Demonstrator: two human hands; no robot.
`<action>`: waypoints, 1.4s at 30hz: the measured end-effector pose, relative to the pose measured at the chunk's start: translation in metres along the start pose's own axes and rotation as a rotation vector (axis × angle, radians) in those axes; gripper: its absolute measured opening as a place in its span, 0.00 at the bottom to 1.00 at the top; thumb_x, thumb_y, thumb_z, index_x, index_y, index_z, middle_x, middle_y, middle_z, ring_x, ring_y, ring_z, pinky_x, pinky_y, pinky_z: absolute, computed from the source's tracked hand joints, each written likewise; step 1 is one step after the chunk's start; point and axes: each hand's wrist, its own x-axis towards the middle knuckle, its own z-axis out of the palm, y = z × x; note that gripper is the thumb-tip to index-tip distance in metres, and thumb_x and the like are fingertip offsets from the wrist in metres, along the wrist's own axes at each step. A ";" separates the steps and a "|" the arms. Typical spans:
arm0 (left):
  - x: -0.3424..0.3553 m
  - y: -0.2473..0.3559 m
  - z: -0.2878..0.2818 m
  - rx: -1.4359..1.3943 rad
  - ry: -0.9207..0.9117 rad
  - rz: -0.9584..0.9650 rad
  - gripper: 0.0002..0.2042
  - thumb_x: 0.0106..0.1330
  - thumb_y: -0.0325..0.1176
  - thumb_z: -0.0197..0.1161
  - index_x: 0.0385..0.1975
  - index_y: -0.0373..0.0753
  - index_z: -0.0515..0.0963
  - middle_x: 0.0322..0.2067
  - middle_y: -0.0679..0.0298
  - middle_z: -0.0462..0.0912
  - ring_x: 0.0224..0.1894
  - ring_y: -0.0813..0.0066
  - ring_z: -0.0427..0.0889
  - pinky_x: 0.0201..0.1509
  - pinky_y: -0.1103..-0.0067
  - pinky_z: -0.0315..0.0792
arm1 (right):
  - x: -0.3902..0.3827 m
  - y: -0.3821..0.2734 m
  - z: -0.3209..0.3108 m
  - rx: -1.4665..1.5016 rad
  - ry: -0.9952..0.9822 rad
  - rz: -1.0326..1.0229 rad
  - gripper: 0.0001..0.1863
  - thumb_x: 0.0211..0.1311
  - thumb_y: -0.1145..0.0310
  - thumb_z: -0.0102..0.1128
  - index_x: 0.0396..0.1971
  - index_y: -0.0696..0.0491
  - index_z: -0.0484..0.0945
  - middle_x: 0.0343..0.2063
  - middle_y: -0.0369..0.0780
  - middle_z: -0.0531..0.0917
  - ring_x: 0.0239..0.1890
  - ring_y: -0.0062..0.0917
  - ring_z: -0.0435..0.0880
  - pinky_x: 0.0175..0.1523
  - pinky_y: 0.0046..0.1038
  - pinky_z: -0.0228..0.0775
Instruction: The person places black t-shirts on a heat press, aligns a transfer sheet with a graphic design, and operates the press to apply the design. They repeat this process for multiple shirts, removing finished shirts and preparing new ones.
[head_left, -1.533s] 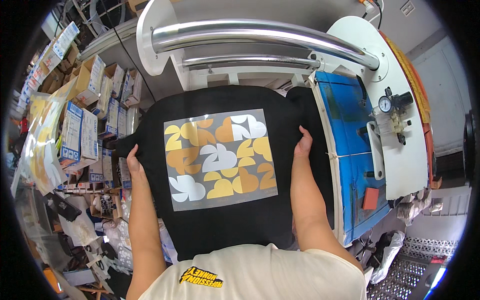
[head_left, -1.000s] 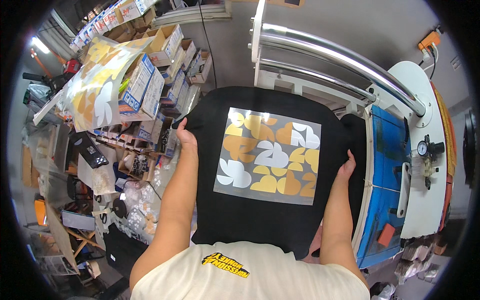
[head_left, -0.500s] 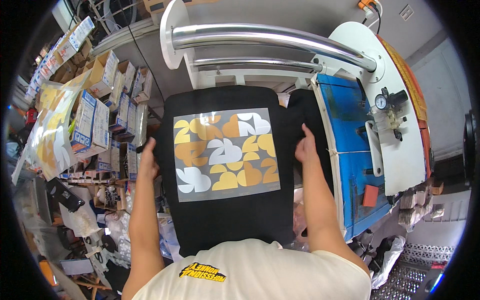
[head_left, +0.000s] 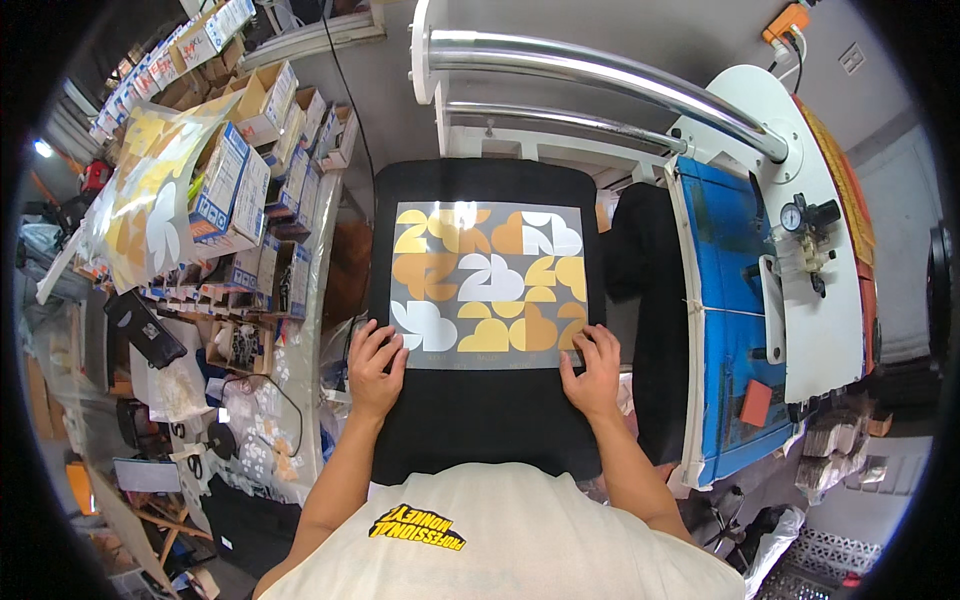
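Both hands have left the sides of the black fabric [head_left: 488, 420], where they sat half a second ago, and are now at the lower corners of the clear patterned sheet [head_left: 488, 285]. Handling therefore passes from the cloth to the sheet, whose lower edge lies between the two hands. The sheet rests flat on the fabric in the centre of the frame, showing gold, tan and white shapes.

The left hand [head_left: 376, 372] is at the sheet's lower left corner, the right hand [head_left: 594, 374] at its lower right. In each grip the fingers are a little apart and bent, with the thumb turned inward; I cannot tell whether either pinches the sheet or merely rests on it. The forearms [head_left: 345, 450] rise from the lower edge of the frame, slanting outward around the pale shirt [head_left: 500, 530], nearly mirroring each other. A blue panel [head_left: 740, 250] stands right of centre, apart from the right hand.
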 end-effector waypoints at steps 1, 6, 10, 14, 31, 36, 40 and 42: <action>0.001 0.000 0.000 0.002 -0.001 0.003 0.10 0.58 0.25 0.73 0.40 0.35 0.87 0.50 0.57 0.86 0.63 0.52 0.76 0.68 0.59 0.68 | 0.001 0.001 0.000 0.006 0.005 -0.002 0.20 0.52 0.69 0.71 0.46 0.56 0.79 0.54 0.47 0.78 0.62 0.50 0.73 0.65 0.49 0.67; 0.001 -0.001 0.000 0.017 -0.001 0.022 0.11 0.57 0.26 0.73 0.41 0.36 0.88 0.50 0.58 0.86 0.63 0.52 0.76 0.68 0.60 0.68 | -0.001 0.001 0.001 0.020 0.018 -0.002 0.20 0.52 0.70 0.71 0.46 0.56 0.79 0.54 0.48 0.78 0.62 0.50 0.73 0.65 0.49 0.68; 0.000 -0.002 0.000 0.024 -0.005 0.031 0.11 0.57 0.26 0.73 0.41 0.36 0.88 0.50 0.58 0.86 0.63 0.52 0.76 0.69 0.59 0.68 | -0.002 0.001 0.002 0.029 0.014 0.005 0.20 0.52 0.70 0.71 0.46 0.56 0.79 0.53 0.48 0.78 0.61 0.51 0.73 0.65 0.49 0.67; 0.003 0.004 0.000 0.027 0.021 0.026 0.09 0.58 0.26 0.73 0.38 0.36 0.86 0.46 0.59 0.86 0.60 0.52 0.77 0.66 0.59 0.69 | -0.001 -0.002 0.000 0.027 0.024 0.006 0.17 0.53 0.70 0.71 0.44 0.57 0.80 0.52 0.49 0.78 0.60 0.50 0.74 0.63 0.48 0.68; 0.136 -0.204 0.075 -1.545 -0.184 -0.939 0.32 0.71 0.56 0.59 0.65 0.37 0.73 0.60 0.54 0.80 0.60 0.58 0.80 0.64 0.63 0.75 | 0.122 0.175 0.072 1.698 0.527 0.907 0.30 0.63 0.52 0.66 0.58 0.58 0.79 0.60 0.44 0.81 0.64 0.39 0.76 0.73 0.39 0.61; 0.133 -0.225 0.086 -1.690 0.005 -0.851 0.20 0.72 0.40 0.63 0.57 0.32 0.79 0.55 0.52 0.84 0.55 0.57 0.84 0.62 0.64 0.77 | 0.118 0.206 0.072 1.667 0.760 0.906 0.23 0.56 0.58 0.68 0.49 0.55 0.81 0.55 0.43 0.81 0.59 0.39 0.77 0.71 0.39 0.61; 0.128 -0.221 0.072 -1.688 0.115 -0.784 0.18 0.71 0.36 0.63 0.55 0.32 0.80 0.54 0.53 0.85 0.55 0.57 0.84 0.64 0.65 0.76 | 0.121 0.201 0.078 1.537 0.819 0.914 0.17 0.53 0.62 0.67 0.42 0.53 0.81 0.50 0.41 0.81 0.55 0.37 0.78 0.68 0.39 0.63; 0.126 -0.230 0.067 -1.539 0.305 -0.767 0.18 0.69 0.35 0.65 0.54 0.32 0.80 0.54 0.54 0.85 0.56 0.58 0.83 0.66 0.66 0.73 | 0.127 0.198 0.078 1.295 0.902 0.953 0.19 0.51 0.64 0.66 0.43 0.56 0.81 0.48 0.43 0.83 0.55 0.38 0.79 0.69 0.39 0.63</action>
